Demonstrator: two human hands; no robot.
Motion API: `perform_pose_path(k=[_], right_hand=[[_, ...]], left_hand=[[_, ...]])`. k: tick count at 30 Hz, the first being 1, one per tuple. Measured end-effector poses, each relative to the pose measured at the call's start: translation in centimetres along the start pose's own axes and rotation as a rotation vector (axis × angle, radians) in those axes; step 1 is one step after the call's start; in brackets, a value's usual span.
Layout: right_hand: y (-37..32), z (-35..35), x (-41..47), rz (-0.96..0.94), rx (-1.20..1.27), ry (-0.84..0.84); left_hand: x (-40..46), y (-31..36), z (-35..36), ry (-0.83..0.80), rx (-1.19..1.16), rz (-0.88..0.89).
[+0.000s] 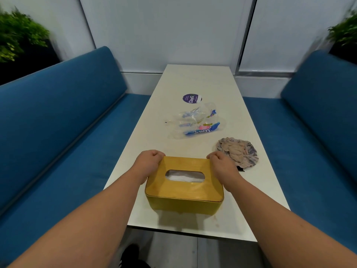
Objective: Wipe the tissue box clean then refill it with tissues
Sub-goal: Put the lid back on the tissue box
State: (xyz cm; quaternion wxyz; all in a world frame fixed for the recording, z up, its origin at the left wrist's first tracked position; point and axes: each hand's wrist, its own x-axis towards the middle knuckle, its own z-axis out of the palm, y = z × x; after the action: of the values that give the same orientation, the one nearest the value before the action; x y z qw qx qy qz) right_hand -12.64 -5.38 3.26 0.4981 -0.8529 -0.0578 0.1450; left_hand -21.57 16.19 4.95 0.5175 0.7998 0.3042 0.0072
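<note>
A yellow tissue box (183,202) with a wooden lid stands near the front edge of the white table (195,82). White tissues (184,176) show through the oval slot in the lid. My left hand (147,163) grips the box's far left corner and my right hand (222,164) grips its far right corner, fingers curled over the lid's edge. A crumpled cloth (239,151) lies just beyond my right hand. A clear plastic tissue wrapper (195,120) with blue print lies crumpled farther back on the table.
A round purple sticker (191,98) sits on the table beyond the wrapper. Blue padded benches (63,128) (309,128) run along both sides. Green plants (17,33) stand behind each bench back. A white wall closes the far end.
</note>
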Motion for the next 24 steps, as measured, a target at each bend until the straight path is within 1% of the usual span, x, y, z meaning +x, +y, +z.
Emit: perform_pose_path(k=[1,3,4,6,8,10,13,16,18,21,24], right_hand=[[-0.2,0.1,0.0,-0.072,-0.075,0.002],[-0.5,0.2,-0.3,-0.179,-0.244,-0.046],[-0.6,0.3,-0.5,-0.210,-0.328,-0.085],[-0.6,0.3,-0.6,-0.226,-0.415,-0.135],[-0.9,0.3,-0.7,-0.238,-0.416,-0.136],[-0.9,0.3,-0.6,-0.239,-0.417,-0.135],[-0.8,0.4,-0.4,-0.238,-0.424,-0.134],[-0.7,0.4,-0.3,-0.237,-0.407,-0.131],[-0.7,0.5,-0.3,-0.236,-0.407,-0.129],[-0.7,0.5,-0.2,-0.246,-0.414,-0.133],[-0.7,0.5,-0.2,-0.249,-0.418,-0.134]], left_hand=[[0.1,0.2,0.0,0.024,0.087,0.039],[0.0,0.6,0.0,0.067,0.258,0.127],[-0.1,0.7,0.0,0.085,0.316,0.183],[-0.5,1.0,-0.1,0.082,0.356,0.321],[-0.9,1.3,-0.1,0.005,0.430,0.469],[-1.3,1.5,0.1,-0.090,0.578,0.557],[-1.5,1.8,0.6,-0.171,0.802,0.621],[-1.6,2.6,1.2,-0.216,1.020,0.677],[-1.7,3.4,1.5,-0.250,1.131,0.692],[-1.6,4.1,2.0,-0.292,1.322,0.765],[-1.3,3.9,2.5,-0.304,1.430,0.816]])
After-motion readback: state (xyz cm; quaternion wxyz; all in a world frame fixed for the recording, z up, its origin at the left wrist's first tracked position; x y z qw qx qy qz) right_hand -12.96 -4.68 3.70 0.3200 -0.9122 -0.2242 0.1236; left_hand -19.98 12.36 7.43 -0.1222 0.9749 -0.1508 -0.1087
